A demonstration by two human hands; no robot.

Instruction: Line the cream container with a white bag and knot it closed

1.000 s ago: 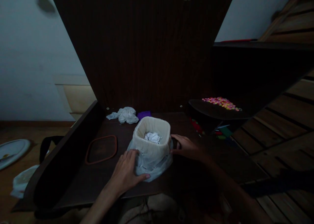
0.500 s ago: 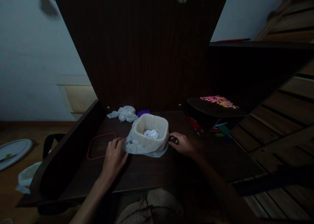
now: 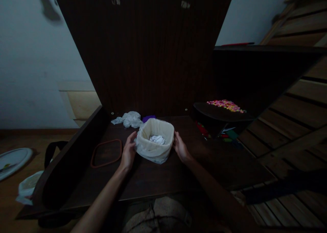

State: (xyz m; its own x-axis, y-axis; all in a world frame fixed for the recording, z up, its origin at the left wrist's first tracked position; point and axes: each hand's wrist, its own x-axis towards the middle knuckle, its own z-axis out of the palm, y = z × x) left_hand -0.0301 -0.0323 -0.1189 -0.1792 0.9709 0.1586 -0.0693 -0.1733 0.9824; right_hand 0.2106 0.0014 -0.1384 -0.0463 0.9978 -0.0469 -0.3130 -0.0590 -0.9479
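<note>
Cream, square-mouthed bin with rounded corners [image 3: 150, 146], fitted with a translucent white plastic liner [image 3: 155, 156], stands upright at the middle of a dark brown wooden surface [image 3: 148, 182], between both hands. Left hand [image 3: 129, 152] is at the bin's left side, fingers extended and slightly curved beside the liner; thumb and fingers are apart. Right hand [image 3: 181, 148] has its fingers against the right side; its thumb is obscured, and whether it pinches the liner cannot be told. Crumpled white paper [image 3: 157, 139] lies inside the bin.

Left of the left hand, a reddish-brown rounded-square frame [image 3: 108, 142] lies flat. On the far side, a crumpled whitish plastic bag [image 3: 131, 119] rests near a flat purple item [image 3: 148, 118], partly hidden by the bin. To the far right, a dark curved shelf [image 3: 217, 114] bears small pink, red and yellow pieces [image 3: 227, 105]. Behind rises a dark wooden panel [image 3: 148, 56].
</note>
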